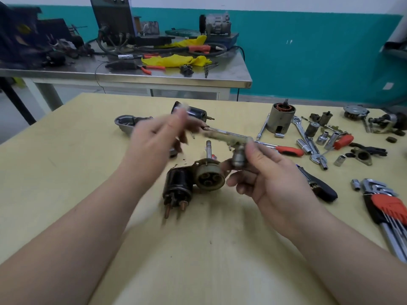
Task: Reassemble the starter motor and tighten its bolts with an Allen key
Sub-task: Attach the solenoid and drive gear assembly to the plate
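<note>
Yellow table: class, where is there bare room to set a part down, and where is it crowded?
Bare: the near stretch of the yellow table between the forearms, below the solenoid assembly; also the left side before the cast housing. Crowded: the right side, with sockets, ratchets and the Allen key set.

Bare tabletop [198,260] between the forearms, open toward the near edge. Just ahead, blocked by solenoid and gear housing [191,183], shaft upright. Right side crowded: sockets and ratchets [312,139], black-handled screwdriver [319,186], Allen key set [387,208]. Far left open up to the end cover [130,123].
</note>
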`<state>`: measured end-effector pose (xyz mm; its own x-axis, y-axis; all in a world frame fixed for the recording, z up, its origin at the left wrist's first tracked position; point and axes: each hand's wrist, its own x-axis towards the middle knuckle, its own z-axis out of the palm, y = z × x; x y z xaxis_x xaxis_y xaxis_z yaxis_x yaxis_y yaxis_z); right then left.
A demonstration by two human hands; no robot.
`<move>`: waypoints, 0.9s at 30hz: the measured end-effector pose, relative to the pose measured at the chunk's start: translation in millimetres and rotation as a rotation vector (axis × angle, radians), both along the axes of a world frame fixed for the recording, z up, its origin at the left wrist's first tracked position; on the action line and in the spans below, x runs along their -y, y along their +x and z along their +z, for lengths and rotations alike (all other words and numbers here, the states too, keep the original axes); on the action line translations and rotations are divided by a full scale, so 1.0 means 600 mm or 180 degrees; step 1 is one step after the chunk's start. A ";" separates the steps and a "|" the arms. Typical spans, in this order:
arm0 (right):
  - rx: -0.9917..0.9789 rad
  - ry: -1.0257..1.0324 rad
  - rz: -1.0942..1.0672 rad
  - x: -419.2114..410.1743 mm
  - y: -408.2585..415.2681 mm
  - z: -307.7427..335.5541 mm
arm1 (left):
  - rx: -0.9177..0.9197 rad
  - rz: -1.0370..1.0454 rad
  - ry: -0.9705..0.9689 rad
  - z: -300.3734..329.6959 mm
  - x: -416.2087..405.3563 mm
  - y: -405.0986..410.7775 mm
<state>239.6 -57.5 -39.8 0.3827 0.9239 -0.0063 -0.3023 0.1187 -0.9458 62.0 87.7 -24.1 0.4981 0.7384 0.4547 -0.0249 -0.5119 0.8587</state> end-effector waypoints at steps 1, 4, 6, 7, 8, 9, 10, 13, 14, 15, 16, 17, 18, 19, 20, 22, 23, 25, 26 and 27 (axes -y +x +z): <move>-0.0182 -0.0018 -0.0069 -0.001 0.005 0.001 | 0.0191 0.0324 -0.0219 0.004 -0.017 -0.006; -0.0356 -0.0033 -0.0319 -0.004 0.023 0.002 | -0.0128 0.1446 -0.0437 -0.004 -0.086 -0.029; -0.0374 -0.0085 -0.0458 -0.006 0.029 0.001 | -0.0860 0.1741 -0.0416 -0.030 -0.123 -0.038; -0.0376 -0.0117 -0.0502 -0.007 0.030 0.000 | -0.1122 0.1713 -0.0381 -0.044 -0.130 -0.037; -0.0377 -0.0144 -0.0523 -0.008 0.031 -0.001 | -0.1306 0.1642 -0.0309 -0.055 -0.132 -0.033; -0.0379 -0.0160 -0.0515 -0.009 0.032 -0.003 | -0.1431 0.1567 -0.0240 -0.063 -0.132 -0.028; -0.0378 -0.0171 -0.0486 -0.009 0.032 -0.004 | -0.1518 0.1485 -0.0166 -0.068 -0.131 -0.022; -0.0348 -0.0202 -0.0419 -0.009 0.031 -0.006 | -0.1661 0.1150 -0.0005 -0.065 -0.128 -0.011; -0.0342 -0.0200 -0.0416 -0.009 0.031 -0.005 | -0.1705 0.1024 0.0005 -0.063 -0.125 -0.011; -0.0334 -0.0191 -0.0419 -0.008 0.030 -0.004 | -0.1794 0.0890 0.0024 -0.062 -0.123 -0.011; -0.0316 -0.0180 -0.0424 -0.008 0.030 -0.003 | -0.1937 0.0751 0.0067 -0.063 -0.121 -0.011; -0.0280 -0.0163 -0.0430 -0.007 0.030 -0.003 | -0.2111 0.0650 0.0143 -0.065 -0.119 -0.011; -0.0225 -0.0136 -0.0433 -0.007 0.030 -0.003 | -0.2255 0.0606 0.0245 -0.068 -0.118 -0.011; -0.0154 -0.0103 -0.0429 -0.006 0.030 -0.003 | -0.2312 0.0604 0.0322 -0.070 -0.117 -0.010; -0.0081 -0.0069 -0.0422 -0.006 0.029 -0.003 | -0.2283 0.0611 0.0337 -0.072 -0.117 -0.008; 0.0015 -0.0027 -0.0403 -0.006 0.026 -0.004 | -0.2146 0.0537 0.0291 -0.072 -0.116 -0.005; 0.0039 -0.0022 -0.0396 -0.006 0.025 -0.004 | -0.2097 0.0417 0.0327 -0.072 -0.115 -0.003; 0.0067 -0.0019 -0.0401 -0.007 0.024 -0.005 | -0.2039 -0.0030 0.0509 -0.072 -0.114 -0.001; 0.0065 -0.0014 -0.0409 -0.007 0.024 -0.005 | -0.2034 -0.0290 0.0598 -0.071 -0.113 -0.001; 0.0049 -0.0010 -0.0416 -0.007 0.025 -0.006 | -0.2044 -0.0487 0.0662 -0.069 -0.113 -0.002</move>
